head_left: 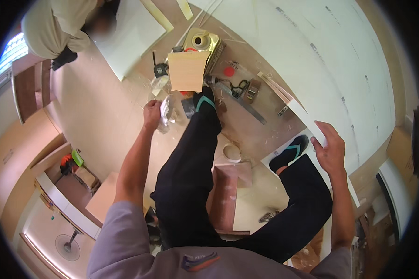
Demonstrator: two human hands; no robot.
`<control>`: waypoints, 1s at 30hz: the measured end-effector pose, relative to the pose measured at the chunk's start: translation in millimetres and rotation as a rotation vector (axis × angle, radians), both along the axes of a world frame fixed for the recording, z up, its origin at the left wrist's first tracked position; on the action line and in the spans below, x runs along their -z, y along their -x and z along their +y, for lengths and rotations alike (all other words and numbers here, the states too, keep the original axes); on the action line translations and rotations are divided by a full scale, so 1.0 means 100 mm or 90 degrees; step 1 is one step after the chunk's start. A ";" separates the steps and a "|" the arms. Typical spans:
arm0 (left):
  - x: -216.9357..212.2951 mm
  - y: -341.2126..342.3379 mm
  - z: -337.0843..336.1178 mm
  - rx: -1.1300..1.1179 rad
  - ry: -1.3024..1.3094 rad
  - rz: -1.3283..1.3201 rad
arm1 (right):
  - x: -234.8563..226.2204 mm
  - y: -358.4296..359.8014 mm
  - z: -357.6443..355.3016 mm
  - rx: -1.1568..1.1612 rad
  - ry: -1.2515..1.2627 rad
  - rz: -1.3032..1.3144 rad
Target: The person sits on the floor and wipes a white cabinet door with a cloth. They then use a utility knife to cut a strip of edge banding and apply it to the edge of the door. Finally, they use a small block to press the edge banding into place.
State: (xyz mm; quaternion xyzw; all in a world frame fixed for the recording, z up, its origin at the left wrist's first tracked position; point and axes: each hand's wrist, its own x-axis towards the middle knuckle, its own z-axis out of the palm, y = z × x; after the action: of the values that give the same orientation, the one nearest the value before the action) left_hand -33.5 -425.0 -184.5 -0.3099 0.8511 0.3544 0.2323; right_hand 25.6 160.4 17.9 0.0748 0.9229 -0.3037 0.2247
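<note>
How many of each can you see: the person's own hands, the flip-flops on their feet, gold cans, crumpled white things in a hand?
Hands: 2, left hand and right hand
Flip-flops: 2
Gold can: 1
Crumpled white thing: 1
Total: 6

Gold tin [215,45] on dusty floor [108,106]

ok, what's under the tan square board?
Tin shows past the board's top and right edges; a red bit peeks out at the bottom. Whatever sits behind its middle is covered, can't tell.
</note>
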 end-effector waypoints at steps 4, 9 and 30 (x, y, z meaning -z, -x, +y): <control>0.08 -0.37 0.55 0.130 0.134 0.020 | 0.01 0.11 0.06 -0.022 -0.020 0.001; 0.28 -0.13 0.70 0.090 0.177 -0.003 | 0.04 0.15 -0.04 -0.066 -0.045 0.013; 1.12 5.44 1.10 0.269 -0.040 0.148 | 0.00 0.29 0.00 -0.044 -0.020 -0.018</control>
State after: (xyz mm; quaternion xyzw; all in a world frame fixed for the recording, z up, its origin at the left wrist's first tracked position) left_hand -577.5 -314.6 -296.0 -0.0744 0.9068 0.3572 0.2112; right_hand -3.7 160.3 18.1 0.0509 0.9263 -0.2803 0.2466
